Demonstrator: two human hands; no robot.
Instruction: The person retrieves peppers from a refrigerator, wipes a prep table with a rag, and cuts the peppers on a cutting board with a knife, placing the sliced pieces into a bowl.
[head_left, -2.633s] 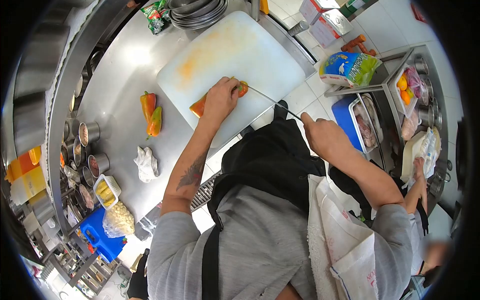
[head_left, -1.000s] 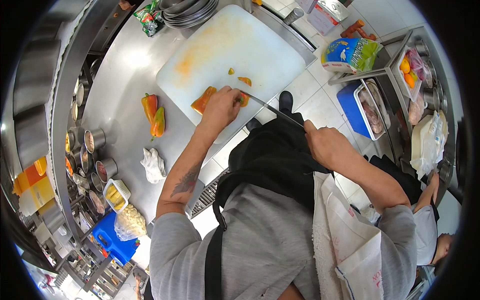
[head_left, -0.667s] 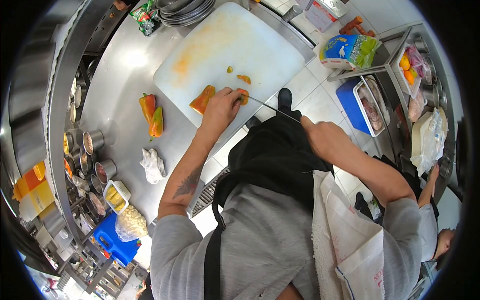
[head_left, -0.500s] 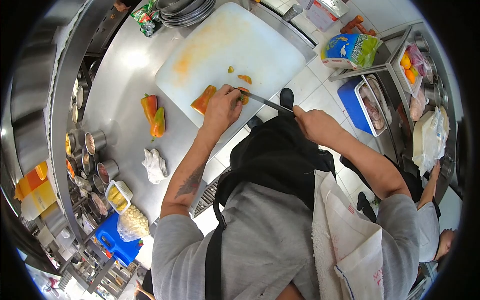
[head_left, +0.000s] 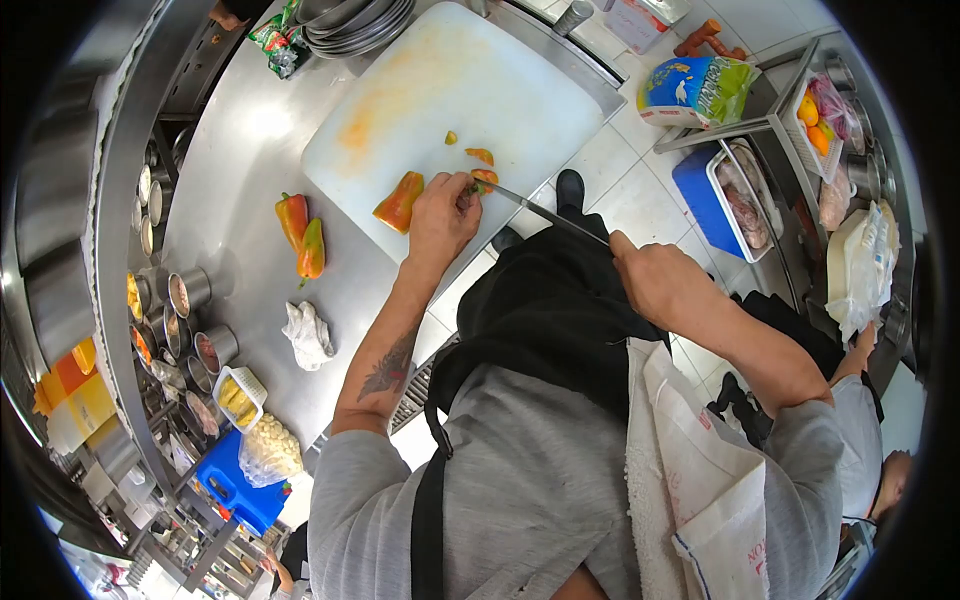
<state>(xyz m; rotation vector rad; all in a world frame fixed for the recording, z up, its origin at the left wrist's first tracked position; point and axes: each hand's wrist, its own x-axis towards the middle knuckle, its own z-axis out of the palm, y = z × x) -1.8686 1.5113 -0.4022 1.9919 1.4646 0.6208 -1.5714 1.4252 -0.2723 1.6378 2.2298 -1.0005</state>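
Observation:
My right hand [head_left: 655, 278] is closed around the handle of a long kitchen knife [head_left: 550, 213]. The blade points left, its tip close to my left fingertips. With curled fingers, my left hand [head_left: 444, 213] pinches a small bell pepper piece [head_left: 485, 177] at the near edge of the white cutting board [head_left: 470, 75]; the fingers partly hide it. Left of that hand lies a large orange-green pepper piece [head_left: 400, 203]. Small pepper scraps [head_left: 480, 156] rest farther up the board. Two whole peppers, one red-orange [head_left: 292, 219] and one greener [head_left: 312, 250], lie on the steel table.
A crumpled white cloth [head_left: 308, 335] lies on the steel counter [head_left: 250, 170]. Stacked metal pans [head_left: 365, 35] stand beyond the board. Metal containers [head_left: 190, 290] line the left. At right are a blue-and-white bin [head_left: 710, 200] and a shelf; another person's arm [head_left: 857, 352] shows there.
My right hand has drawn back down and right with the knife. My left hand stays almost in place, and more of the large pepper piece shows beside it. The view has shifted slightly.

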